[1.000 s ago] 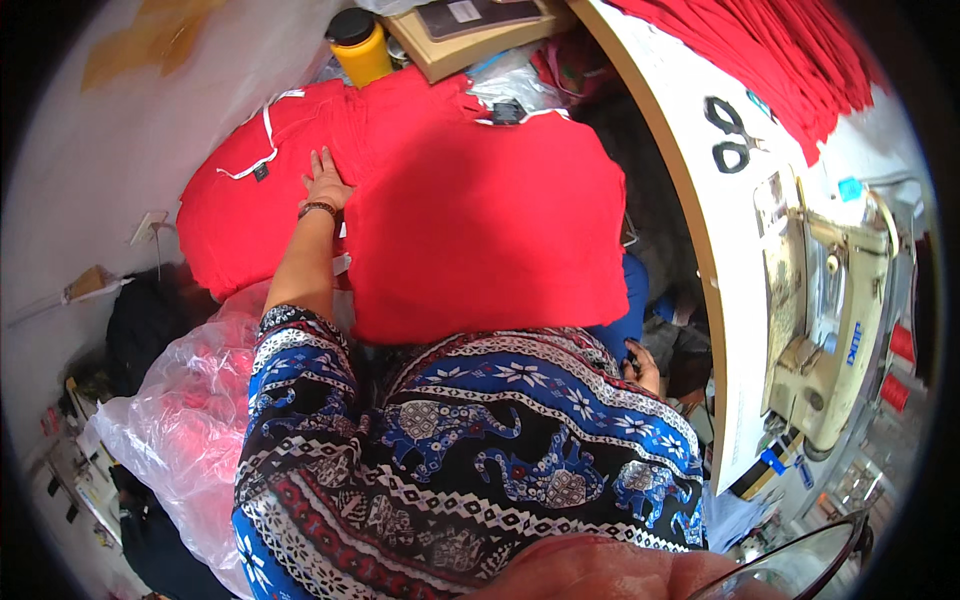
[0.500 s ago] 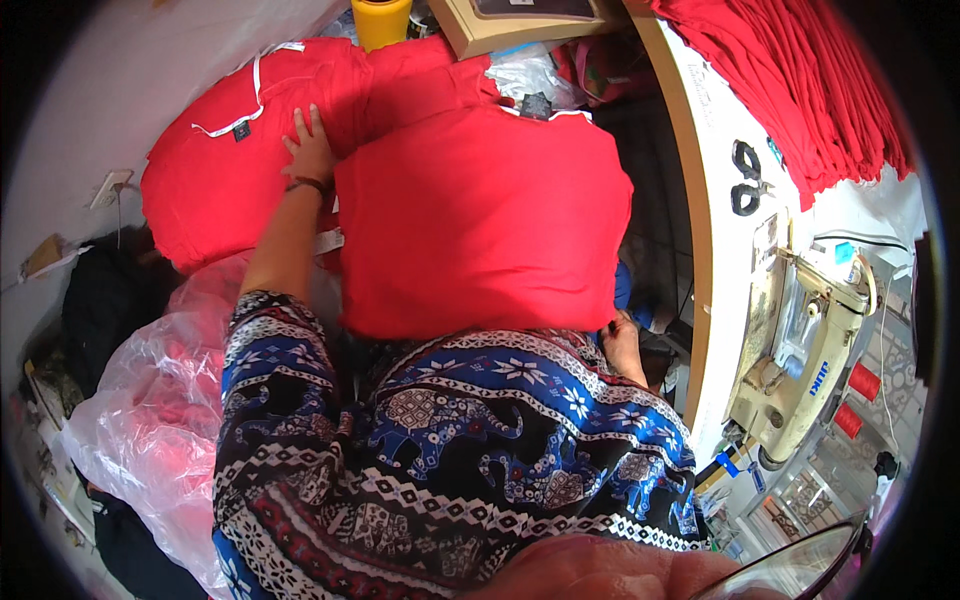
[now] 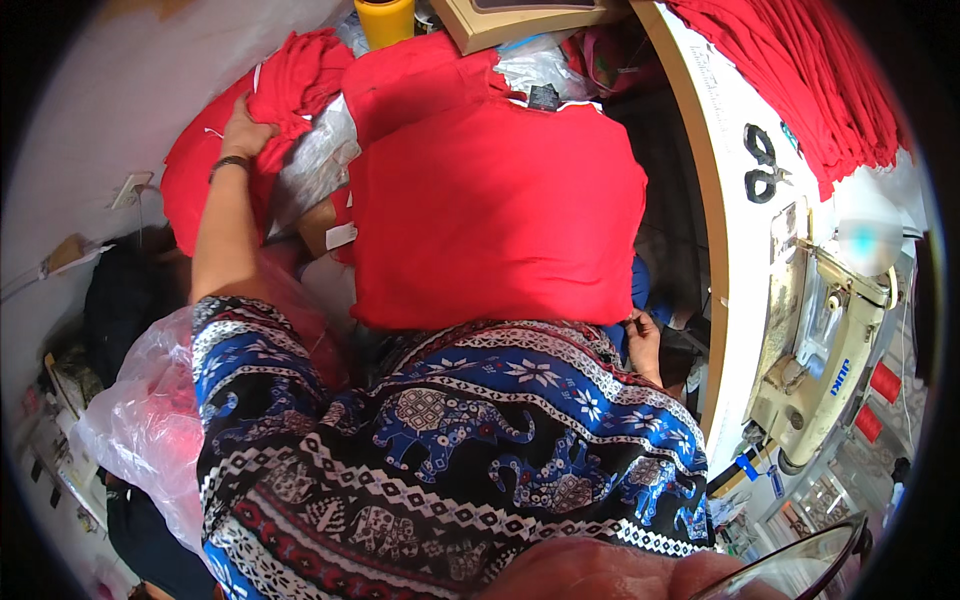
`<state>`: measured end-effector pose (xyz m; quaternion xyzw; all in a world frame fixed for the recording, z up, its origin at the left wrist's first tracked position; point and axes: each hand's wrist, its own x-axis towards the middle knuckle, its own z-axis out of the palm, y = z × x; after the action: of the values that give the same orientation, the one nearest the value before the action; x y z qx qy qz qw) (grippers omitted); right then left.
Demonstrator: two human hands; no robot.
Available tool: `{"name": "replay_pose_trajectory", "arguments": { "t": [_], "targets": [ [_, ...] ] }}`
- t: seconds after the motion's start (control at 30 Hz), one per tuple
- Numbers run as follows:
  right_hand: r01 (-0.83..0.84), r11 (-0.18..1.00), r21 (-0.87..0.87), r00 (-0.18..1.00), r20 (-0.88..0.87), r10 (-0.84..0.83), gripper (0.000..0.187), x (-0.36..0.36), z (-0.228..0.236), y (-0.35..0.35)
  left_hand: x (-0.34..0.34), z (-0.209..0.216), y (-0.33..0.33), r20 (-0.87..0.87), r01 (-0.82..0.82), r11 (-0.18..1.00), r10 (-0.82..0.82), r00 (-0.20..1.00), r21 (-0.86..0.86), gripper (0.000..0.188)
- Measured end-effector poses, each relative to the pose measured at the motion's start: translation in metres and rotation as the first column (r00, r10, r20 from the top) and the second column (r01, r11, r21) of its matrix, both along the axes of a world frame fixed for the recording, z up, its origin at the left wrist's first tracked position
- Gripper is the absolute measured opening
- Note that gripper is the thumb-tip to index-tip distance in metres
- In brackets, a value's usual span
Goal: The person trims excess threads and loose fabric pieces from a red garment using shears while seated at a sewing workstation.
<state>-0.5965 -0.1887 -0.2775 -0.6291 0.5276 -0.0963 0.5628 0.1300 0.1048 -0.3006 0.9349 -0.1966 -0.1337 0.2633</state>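
Note:
A red knit garment (image 3: 490, 220) with a dark neck label lies spread over my lap. My left hand (image 3: 247, 135) reaches to the far left and grips a bunched part of another red garment (image 3: 205, 190), which has white tape along its edge. My right hand (image 3: 643, 345) is low at the right corner of the lap garment, fingers pinched at its edge. Beyond the lap garment lies more red fabric (image 3: 420, 85). A white care label (image 3: 341, 236) shows at the lap garment's left side.
On the right, a white table (image 3: 720, 200) holds black-handled scissors (image 3: 762, 165), a sewing machine (image 3: 825, 370), red thread spools (image 3: 885, 383) and a red garment stack (image 3: 800, 90). Clear plastic (image 3: 150, 400) lies at left. A yellow pot (image 3: 385, 22) and cardboard box (image 3: 520, 25) stand behind.
My left hand has moved left and closed on the left red garment. That garment is pulled away and bunched, uncovering crumpled clear plastic beside the lap garment. My right hand stays at the corner.

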Motion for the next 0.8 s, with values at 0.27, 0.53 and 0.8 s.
{"name": "replay_pose_trajectory", "arguments": {
  "t": [0.27, 0.53, 0.8],
  "targets": [
    [0.03, 0.999, -0.024, 1.0, -0.002, -0.03, 0.02, 0.008, -0.026, -0.002, 0.027, 0.099, 0.026, -0.403, -0.009, 0.916, -0.167, 0.9, -0.4, 0.068],
    [0.123, 0.98, -0.155, 0.99, -0.044, -0.131, 0.02, 0.022, -0.045, 0.01, -0.017, 0.01, -0.045, -0.04, 0.245, 0.937, -0.262, 0.964, -0.249, 0.077],
    [0.269, 0.927, -0.26, 0.963, 0.077, -0.258, 0.016, 0.014, -0.053, 0.033, -0.098, -0.071, -0.052, -0.329, 0.257, 0.963, -0.27, 0.905, -0.083, 0.088]
  ]
}}
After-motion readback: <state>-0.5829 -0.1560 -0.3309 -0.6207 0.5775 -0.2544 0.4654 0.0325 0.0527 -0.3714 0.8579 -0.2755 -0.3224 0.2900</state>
